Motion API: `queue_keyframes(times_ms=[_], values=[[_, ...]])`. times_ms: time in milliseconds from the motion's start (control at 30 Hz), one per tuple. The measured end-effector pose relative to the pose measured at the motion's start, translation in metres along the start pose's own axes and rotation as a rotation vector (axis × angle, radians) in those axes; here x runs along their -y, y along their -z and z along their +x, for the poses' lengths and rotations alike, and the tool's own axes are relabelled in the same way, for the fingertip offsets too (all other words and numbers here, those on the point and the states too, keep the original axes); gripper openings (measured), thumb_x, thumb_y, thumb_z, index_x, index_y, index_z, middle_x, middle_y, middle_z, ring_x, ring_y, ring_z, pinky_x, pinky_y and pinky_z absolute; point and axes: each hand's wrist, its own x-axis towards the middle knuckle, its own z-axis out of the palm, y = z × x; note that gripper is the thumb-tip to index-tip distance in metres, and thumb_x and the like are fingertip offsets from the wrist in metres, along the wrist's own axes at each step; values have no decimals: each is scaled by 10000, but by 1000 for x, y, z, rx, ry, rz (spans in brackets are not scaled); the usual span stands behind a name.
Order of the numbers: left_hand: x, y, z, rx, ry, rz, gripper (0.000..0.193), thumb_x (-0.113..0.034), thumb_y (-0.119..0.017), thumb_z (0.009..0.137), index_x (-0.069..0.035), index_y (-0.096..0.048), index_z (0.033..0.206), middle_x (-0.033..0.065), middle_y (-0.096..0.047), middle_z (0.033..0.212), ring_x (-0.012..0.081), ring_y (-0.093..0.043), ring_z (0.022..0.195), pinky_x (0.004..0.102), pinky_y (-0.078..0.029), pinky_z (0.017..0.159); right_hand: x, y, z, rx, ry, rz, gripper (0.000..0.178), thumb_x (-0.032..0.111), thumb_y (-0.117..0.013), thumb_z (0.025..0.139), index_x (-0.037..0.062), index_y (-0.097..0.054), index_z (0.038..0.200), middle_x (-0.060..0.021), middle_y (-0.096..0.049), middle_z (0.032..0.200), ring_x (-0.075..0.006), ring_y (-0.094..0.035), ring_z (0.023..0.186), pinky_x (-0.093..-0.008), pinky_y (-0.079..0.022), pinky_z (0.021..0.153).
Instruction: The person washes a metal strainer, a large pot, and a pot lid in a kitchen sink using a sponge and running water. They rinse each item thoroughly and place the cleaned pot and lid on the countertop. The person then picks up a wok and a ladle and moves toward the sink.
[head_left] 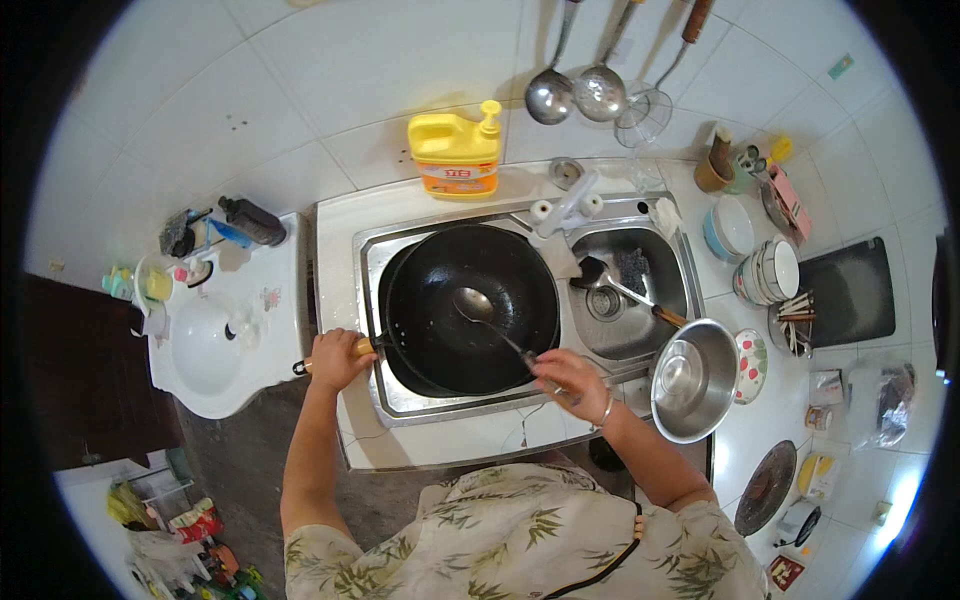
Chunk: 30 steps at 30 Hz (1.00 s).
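Observation:
A large black wok [440, 340] lies over the left basin of the steel double sink [400, 410]. My left hand [340, 359] is closed around the wok's wooden handle, at the left side of the sink. In my right hand [570, 378] is the handle of a metal spoon [474, 304], its bowl down inside the wok. Drops or small light specks dot the wok's dark inside. A spatula [632, 292] with a wooden handle end leans across the smaller right basin, beside a dark scouring pad [631, 268].
A steel bowl [695, 380] stands at the sink's right edge, near my right forearm. Behind the sink are a yellow pump jug [455, 153] and a white faucet [567, 208]. Ladles [550, 96] hang on the wall. Stacked bowls [768, 271] fill the right counter; a white washbasin [215, 345] is left.

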Motion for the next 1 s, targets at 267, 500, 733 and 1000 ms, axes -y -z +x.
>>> queue_keyframes(times_ms=[267,500,733,1000], values=[[-29,-9,-3,-93,108,-25,500,-349,-746,593,-92,-590,993,70,-567,983,251,-502,979,409,-331,855,-29,-20,-27,441,17,-395,285,102,-535,756,113,-522,1040,-115,-459,1072,-283,-515,993,-356,-464,794],[-61,-17,-8,-330,144,-89,537,-263,-740,632,-34,-548,1079,181,-522,1088,340,-470,1046,441,-349,898,-72,11,26,529,65,-431,270,55,-470,764,101,-576,1008,-112,-558,977,-292,-548,932,-386,-461,790],[-147,-4,9,-376,46,-428,398,-137,-678,708,-6,-549,1061,162,-564,990,318,-534,940,386,-420,848,-135,55,193,33,-502,-710,438,379,-454,867,3,-497,1087,-206,-619,888,-360,-601,840,-439,-481,732],[-238,-24,101,-113,189,-1107,243,-97,-609,796,-5,-576,1018,69,-585,754,135,-556,656,259,-469,617,-177,50,203,103,-465,-712,382,296,-514,838,27,-494,1108,-205,-620,897,-366,-596,864,-446,-470,750]])
